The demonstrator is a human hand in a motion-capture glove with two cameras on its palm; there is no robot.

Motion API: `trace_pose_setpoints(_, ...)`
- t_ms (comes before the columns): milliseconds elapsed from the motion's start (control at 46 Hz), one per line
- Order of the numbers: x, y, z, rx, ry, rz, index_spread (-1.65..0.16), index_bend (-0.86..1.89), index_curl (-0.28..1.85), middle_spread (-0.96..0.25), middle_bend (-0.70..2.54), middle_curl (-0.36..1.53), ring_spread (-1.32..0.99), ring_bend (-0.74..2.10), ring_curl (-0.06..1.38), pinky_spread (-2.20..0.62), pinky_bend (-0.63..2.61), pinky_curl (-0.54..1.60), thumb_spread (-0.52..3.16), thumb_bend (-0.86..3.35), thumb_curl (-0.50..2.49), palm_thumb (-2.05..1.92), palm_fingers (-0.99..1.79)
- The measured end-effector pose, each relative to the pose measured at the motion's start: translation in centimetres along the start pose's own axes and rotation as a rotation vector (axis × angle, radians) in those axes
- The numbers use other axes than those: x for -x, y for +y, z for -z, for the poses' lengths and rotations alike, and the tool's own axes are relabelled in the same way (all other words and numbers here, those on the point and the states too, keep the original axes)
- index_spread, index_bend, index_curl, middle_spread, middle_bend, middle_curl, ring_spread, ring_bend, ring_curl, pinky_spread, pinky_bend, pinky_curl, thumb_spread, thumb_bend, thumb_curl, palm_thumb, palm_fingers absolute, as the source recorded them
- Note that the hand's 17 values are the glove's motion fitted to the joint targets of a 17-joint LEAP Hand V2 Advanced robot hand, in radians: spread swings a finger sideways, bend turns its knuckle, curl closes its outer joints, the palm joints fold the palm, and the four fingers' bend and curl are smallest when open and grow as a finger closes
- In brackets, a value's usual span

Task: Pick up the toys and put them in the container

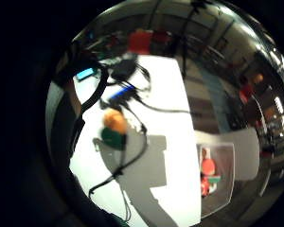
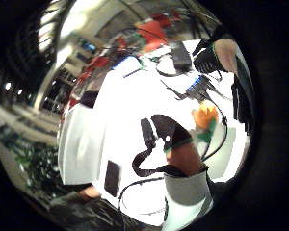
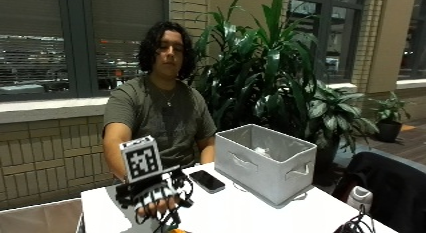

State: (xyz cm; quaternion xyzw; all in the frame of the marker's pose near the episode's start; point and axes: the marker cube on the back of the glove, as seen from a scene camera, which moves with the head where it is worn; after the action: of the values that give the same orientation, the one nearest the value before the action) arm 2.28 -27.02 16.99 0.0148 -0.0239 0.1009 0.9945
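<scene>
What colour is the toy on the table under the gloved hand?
Orange on top, green below: the toy shows best in the little finger side palm view.

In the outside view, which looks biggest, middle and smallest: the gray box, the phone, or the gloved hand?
1. Gray box, clearly the biggest.
2. Gloved hand, though it is nearer the camera, which may make it look larger.
3. Phone, the smallest, lying flat on the table beside the box.

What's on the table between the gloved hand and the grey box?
A black phone lies between the black-gloved right hand and the grey fabric container, seen in the outside view.
</scene>
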Motion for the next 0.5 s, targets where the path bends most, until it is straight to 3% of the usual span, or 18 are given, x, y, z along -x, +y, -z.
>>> trace_pose_setpoints(130, -0.7, 0.8, -4.5, 0.062, 0.062, -0.171, -0.37, 0.18, 0.54, -0.55, 1.25, 1.06, -0.54, 1.66, 0.78, -0.47, 1.3, 0.62, 1.26, 0.0, 0.33, 0.13, 0.73)
trace_pose_setpoints(500, 0.1, 2.3, -4.9, 0.045, 0.149, -0.146, -0.38, 0.37, 0.6, -0.63, 1.52, 1.29, -0.64, 1.73, 0.93, -0.51, 1.39, 0.74, 1.33, 0.07, 0.34, 0.35, 0.64)
